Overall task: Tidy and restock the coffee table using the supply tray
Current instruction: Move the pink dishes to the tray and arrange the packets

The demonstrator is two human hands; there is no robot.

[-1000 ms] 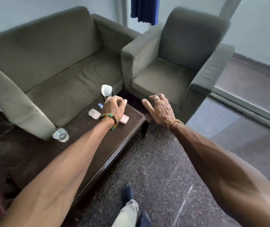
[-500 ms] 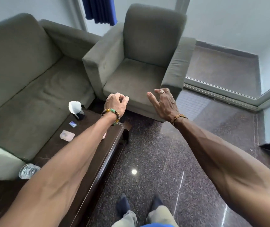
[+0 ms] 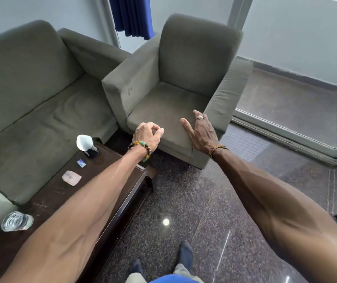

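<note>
The coffee table [image 3: 47, 201] is a dark wooden unit along the left side of the scene, running from the near left corner to a far end just in front of the sofa [image 3: 30, 99] and the armchair [image 3: 173, 88]. Four items stand on its top. A white napkin [image 3: 85, 142] sits upright in a dark holder [image 3: 92, 153] at the far end. A small blue sachet [image 3: 81, 163] lies just nearer than the holder. A pale pink packet [image 3: 71, 178] lies nearer again, apart from the sachet. A clear glass [image 3: 16, 221] stands at the near left, well apart from the other three. The left hand [image 3: 148, 134] hangs above the far right corner of the table, by the front edge of the armchair seat. Its fingers are curled and the thumb tip meets the forefinger; whether anything small is pinched there cannot be told. A beaded bracelet [image 3: 141, 149] circles the left wrist. The right hand [image 3: 201, 131] is released, with fingers straight and thumb spread, over the front right part of the armchair seat, touching nothing visible. Both forearms extend from the near edge across the speckled floor [image 3: 184, 201].
</note>
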